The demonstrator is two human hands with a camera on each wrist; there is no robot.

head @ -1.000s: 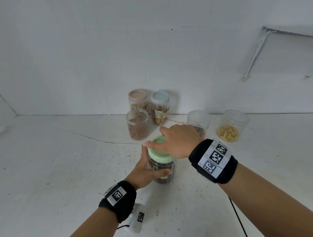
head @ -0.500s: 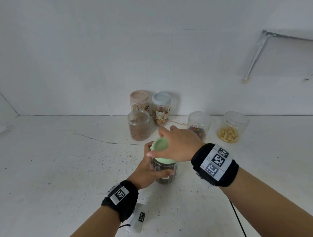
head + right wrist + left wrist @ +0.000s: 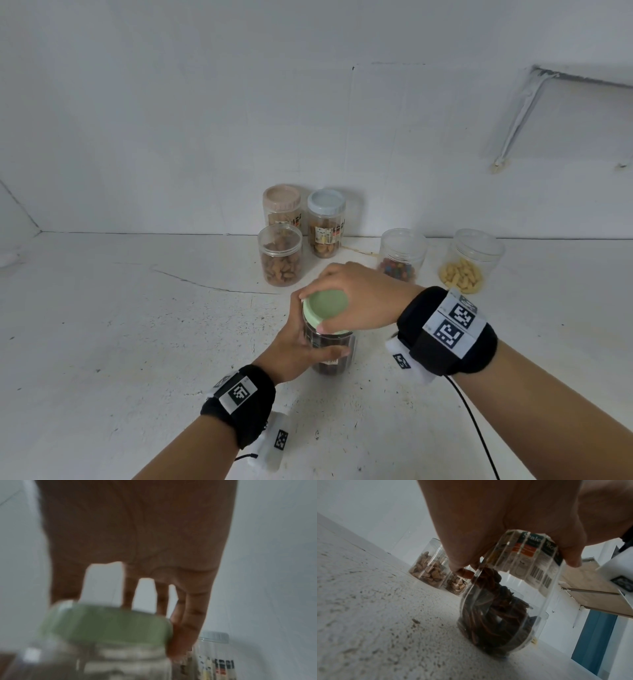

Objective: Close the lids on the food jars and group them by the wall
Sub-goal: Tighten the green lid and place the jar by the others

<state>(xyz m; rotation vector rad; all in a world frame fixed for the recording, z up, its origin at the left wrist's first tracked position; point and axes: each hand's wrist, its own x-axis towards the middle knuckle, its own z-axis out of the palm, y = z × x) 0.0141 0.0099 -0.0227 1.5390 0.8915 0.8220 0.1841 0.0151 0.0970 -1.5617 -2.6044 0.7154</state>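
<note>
a clear ribbed plastic jar (image 3: 330, 356) of dark brown dried food stands upright on the rough, speckled white counter (image 3: 137, 342), well forward of the wall (image 3: 205, 120). the left hand (image 3: 294, 349) wraps around its body, thumb across the printed paper label (image 3: 529, 555). the right hand (image 3: 363, 298) comes over the top, fingers (image 3: 190, 622) curled round the rim of the smooth, round pale green lid (image 3: 327, 310), which sits on the jar's mouth; whether it is fully tight is not visible. the right wrist view is blurred. by the wall stand a beige-lidded jar (image 3: 282, 209) and a grey-blue-lidded jar (image 3: 325, 222), with a clear-topped jar of brown nuts (image 3: 281, 260) just in front. further right sit a jar of coloured candies (image 3: 400, 253), partly hidden by the right hand, and a jar of pale yellow pieces (image 3: 471, 260). both wrists wear black bands (image 3: 448, 332) with square printed markers.
</note>
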